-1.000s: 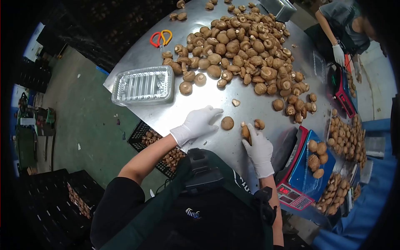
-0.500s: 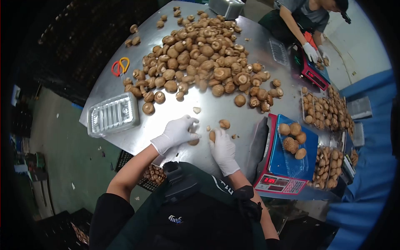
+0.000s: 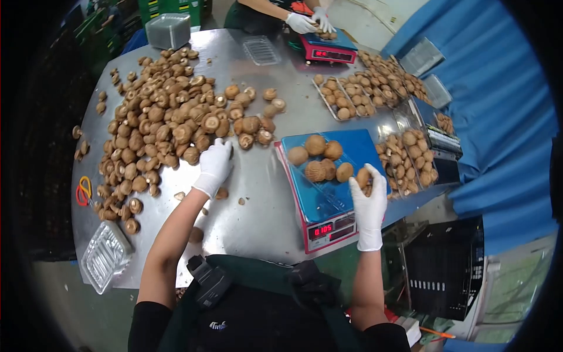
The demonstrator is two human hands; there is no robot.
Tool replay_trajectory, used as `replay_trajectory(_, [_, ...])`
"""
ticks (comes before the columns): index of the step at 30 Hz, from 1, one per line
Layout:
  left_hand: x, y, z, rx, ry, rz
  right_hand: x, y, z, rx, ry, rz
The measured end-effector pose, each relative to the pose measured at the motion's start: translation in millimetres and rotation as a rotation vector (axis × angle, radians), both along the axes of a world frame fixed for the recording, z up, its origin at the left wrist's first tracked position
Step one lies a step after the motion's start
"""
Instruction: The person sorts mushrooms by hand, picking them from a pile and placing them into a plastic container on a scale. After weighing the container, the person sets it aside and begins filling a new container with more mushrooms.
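My right hand [image 3: 369, 211], in a white glove, pinches a brown shiitake mushroom [image 3: 363, 176] between thumb and fingers at the right side of a clear plastic tray [image 3: 337, 196]. That tray rests on the blue-topped digital scale [image 3: 305, 202], with several mushrooms [image 3: 315, 145] in it. The red display reads 0.105. Also gloved, my left hand [image 3: 214, 169] reaches to the near right edge of a large mushroom pile [image 3: 158, 117]; its fingers look stretched out, the tips partly hidden among the mushrooms. A loose mushroom [image 3: 221, 193] lies beside its wrist.
Orange-and-red scissors [image 3: 84, 190] and stacked clear trays [image 3: 107, 253] lie at the left. Filled mushroom trays [image 3: 346, 97] stand beyond and right of the scale. Across the metal table [image 3: 264, 217], a co-worker's gloved hands [image 3: 311, 22] handle mushrooms on another scale [image 3: 329, 54].
My view has turned right. My right hand has moved from the table to the tray on the scale with a mushroom. My left hand has left the mushroom near me and reached to the pile.
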State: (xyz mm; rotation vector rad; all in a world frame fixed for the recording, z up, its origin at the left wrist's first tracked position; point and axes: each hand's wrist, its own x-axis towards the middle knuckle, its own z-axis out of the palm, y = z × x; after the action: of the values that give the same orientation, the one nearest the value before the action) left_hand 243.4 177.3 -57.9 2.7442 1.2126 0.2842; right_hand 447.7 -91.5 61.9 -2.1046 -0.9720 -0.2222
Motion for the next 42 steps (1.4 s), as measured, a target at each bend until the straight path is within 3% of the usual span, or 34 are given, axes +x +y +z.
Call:
replay_trajectory(2, [-3.1,0.9,-3.0,0.02,0.026,0.045,11.0,-10.3,-5.4,-0.062,-0.071,-0.031])
replay_trajectory(4, [-4.3,5.8,-5.5,-0.014,0.08,0.101,8.4,-12.0,-10.5,-0.192,-0.311,0.135])
replay_trajectory(8, [-8.0,7.0,-2.3,-0.079,0.046,0.108,15.3,-10.4,-31.6,-0.334,-0.342,0.345])
replay_trajectory(10, [-7.4,5.5,-4.0,-0.115,0.021,0.109,16.4,-12.3,-27.5,-0.356,-0.286,0.363])
replay_trajectory(15, [-12.0,4.7,-4.7,-0.118,-0.052,0.104,17.4,-22.0,-25.1,-0.065,0.127,0.412])
replay_trajectory(24, [-17.3,-12.4,23.2,-0.246,-0.336,0.112,25.6,-46.2,-26.7,-0.211,0.195,0.423])
replay_trajectory(30, [-4.5,-39.7,61.8,-0.318,-0.464,0.026,21.9,-38.9,-35.7,-0.25,-0.044,0.238])
replay_trajectory(33, [9.8,-65.4,90.9,-0.458,-0.587,-0.136,21.2,-37.0,-33.7,-0.317,-0.069,0.255])
replay_trajectory(35, [21.4,-81.3,101.1,-0.372,-0.649,-0.352,18.8,-37.7,-26.1,-0.319,-0.066,0.259])
replay_trajectory(38, [44.5,-104.5,122.3,-0.362,-0.647,-0.522,14.9,-42.9,-13.3,-0.126,-0.072,0.237])
replay_trajectory(40, [65.6,-118.8,130.6,-0.363,-0.607,-0.615,11.9,-45.5,-6.5,0.066,0.205,0.256])
replay_trajectory(42, [92.5,-129.5,136.5,-0.309,-0.522,-0.756,7.3,-40.9,-1.0,0.093,0.25,0.258])
